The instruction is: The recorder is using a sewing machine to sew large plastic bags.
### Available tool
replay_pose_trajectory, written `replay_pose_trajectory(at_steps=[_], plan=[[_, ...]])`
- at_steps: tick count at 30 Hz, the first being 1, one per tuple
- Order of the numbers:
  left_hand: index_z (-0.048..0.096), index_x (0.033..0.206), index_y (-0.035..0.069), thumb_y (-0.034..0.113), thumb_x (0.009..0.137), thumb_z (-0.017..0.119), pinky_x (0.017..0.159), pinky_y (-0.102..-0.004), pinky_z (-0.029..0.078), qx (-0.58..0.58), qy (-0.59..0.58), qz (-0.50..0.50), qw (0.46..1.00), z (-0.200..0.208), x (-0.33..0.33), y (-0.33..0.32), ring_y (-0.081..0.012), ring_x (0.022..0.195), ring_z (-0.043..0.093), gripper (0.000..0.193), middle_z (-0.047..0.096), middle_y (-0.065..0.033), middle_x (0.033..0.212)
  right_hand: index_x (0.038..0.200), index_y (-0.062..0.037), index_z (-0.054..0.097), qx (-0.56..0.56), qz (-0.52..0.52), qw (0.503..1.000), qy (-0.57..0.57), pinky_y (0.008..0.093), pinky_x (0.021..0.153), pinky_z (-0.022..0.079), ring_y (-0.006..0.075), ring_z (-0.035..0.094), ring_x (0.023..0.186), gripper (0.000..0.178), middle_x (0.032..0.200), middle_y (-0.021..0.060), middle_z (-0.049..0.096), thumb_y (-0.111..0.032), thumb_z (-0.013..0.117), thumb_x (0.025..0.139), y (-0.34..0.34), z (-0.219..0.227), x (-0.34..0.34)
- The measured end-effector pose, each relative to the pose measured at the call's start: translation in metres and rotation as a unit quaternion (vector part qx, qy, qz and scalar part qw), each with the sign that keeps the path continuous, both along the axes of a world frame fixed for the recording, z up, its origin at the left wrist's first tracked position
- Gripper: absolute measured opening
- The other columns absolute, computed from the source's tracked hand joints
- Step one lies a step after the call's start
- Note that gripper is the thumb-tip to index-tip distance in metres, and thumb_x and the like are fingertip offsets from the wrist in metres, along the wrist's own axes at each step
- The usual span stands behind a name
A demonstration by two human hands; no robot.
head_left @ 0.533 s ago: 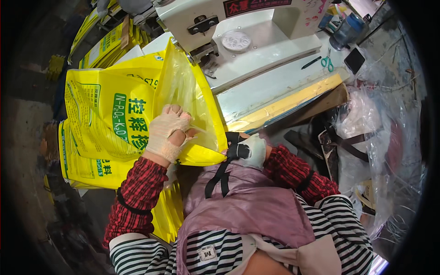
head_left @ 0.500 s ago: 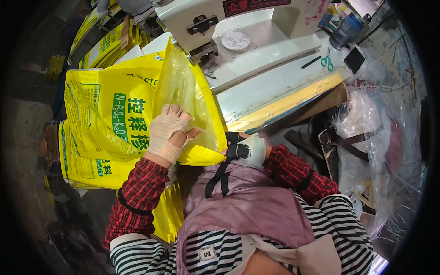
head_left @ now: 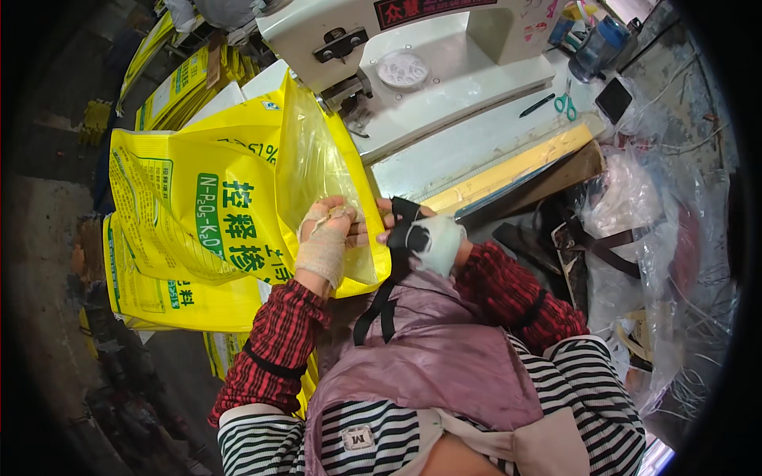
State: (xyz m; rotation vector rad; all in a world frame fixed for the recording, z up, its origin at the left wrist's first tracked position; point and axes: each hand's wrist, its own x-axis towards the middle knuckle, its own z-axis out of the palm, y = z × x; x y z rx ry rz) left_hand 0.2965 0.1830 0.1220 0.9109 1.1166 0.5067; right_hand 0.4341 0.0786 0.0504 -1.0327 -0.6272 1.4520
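White worktable (head_left: 444, 160) bears machine (head_left: 444, 79), scissors (head_left: 565, 102) and pen (head_left: 537, 105); yellow bag (head_left: 238, 155) alongside

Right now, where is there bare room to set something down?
A bare strip of tabletop lies between the white machine, black pen and yellow edging. Crowded: around the scissors, bottle, and yellow bag by the left hand.

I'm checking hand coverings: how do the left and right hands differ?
The left hand has a beige wrap; the right hand, a whitish wrap with black strapping. The left hand is over the yellow bag's translucent lining; the right hand, at the bag's edge. Both show bare fingers.
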Motion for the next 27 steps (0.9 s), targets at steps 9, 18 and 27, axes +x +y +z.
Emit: replay_pose_trajectory(at_steps=[9,18,27], plan=[[0.060,0.090,0.003,0.009,0.083,0.059,0.067,-0.0354,0.049,0.508,0.207,-0.363,0.753,-0.001,0.001,0.005,-0.0294,0.072,0.060,0.010,0.061,-0.0157,0.084,0.108,-0.0012,0.061,-0.120,-0.044,0.990,0.052,0.0291,0.070,0.052,0.0149,0.062,0.083,0.034,0.094,0.0065,0.066,-0.020,0.071,0.082,0.037,0.023,0.015],[0.067,0.077,0.003,0.051,0.084,0.049,0.079,-0.0417,0.040,0.462,0.344,-0.673,0.465,0.080,0.018,-0.017,-0.0320,0.078,0.063,0.052,0.065,-0.0179,0.079,0.100,-0.0093,0.067,-0.077,0.104,0.860,-0.493,0.0331,0.076,0.048,0.0290,0.062,0.084,0.037,0.094,0.0165,0.063,-0.042,0.058,0.085,0.044,0.012,0.014],[0.064,0.073,0.014,0.022,0.074,0.056,0.067,-0.0343,0.041,0.557,0.229,-0.737,0.306,0.099,0.001,-0.026,-0.0210,0.070,0.063,0.012,0.064,-0.0044,0.070,0.111,-0.0040,0.060,-0.214,0.158,0.928,-0.262,0.0334,0.063,0.052,0.0217,0.063,0.067,0.044,0.095,0.0154,0.063,-0.038,0.065,0.083,0.034,0.006,0.007]])
